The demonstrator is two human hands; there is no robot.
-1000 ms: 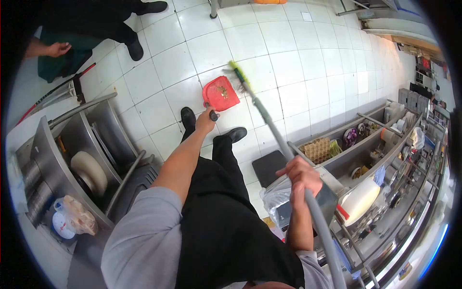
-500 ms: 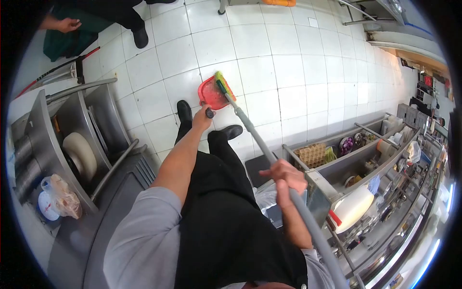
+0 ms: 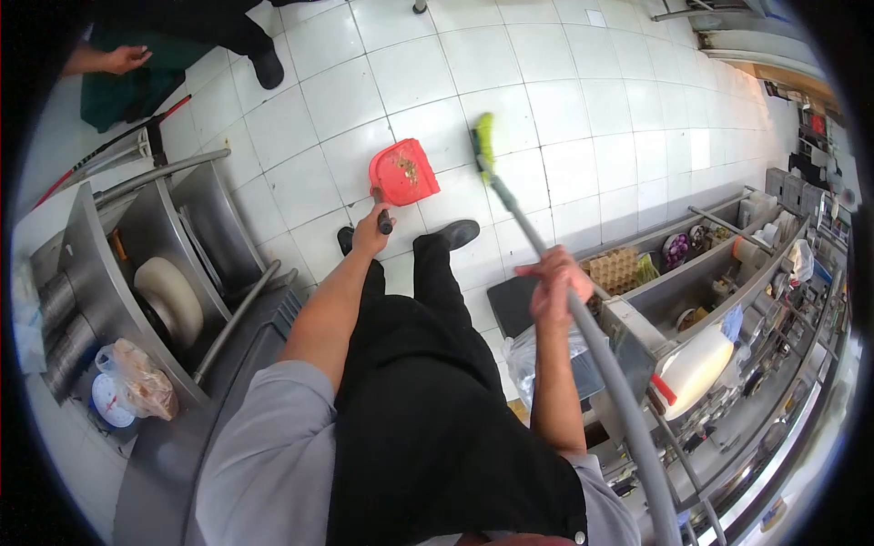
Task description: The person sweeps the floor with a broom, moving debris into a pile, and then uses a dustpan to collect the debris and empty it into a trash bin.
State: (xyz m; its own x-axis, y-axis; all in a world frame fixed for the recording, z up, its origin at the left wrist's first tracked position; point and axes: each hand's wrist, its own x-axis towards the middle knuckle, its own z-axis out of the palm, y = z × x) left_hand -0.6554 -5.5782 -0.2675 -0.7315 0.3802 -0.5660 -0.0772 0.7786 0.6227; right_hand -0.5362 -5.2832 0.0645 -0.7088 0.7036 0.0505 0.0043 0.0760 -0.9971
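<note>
My left hand (image 3: 370, 229) grips the dark handle of a red dustpan (image 3: 393, 178), which rests on or just above the white tiled floor before my feet. Small brownish debris (image 3: 407, 168) lies in the pan. Around the grey pole of a broom (image 3: 519, 214) my right hand (image 3: 555, 280) is closed; the pole slants back past my right side. The broom's yellow-green bristles (image 3: 485, 138) are to the right of the dustpan, apart from it and slightly blurred.
Another person's hand (image 3: 126, 59) and dark shoe (image 3: 267, 69) show at upper left. Metal shelving (image 3: 137, 264) with a white bowl stands left. On the right, a steel counter (image 3: 665, 300) holds egg trays (image 3: 612, 271) and vegetables. A black shoe (image 3: 458, 233) of mine stands below the broom head.
The broom head has moved out of the dustpan to the right, my right hand shifting upward with the pole. The dustpan now shows its debris uncovered.
</note>
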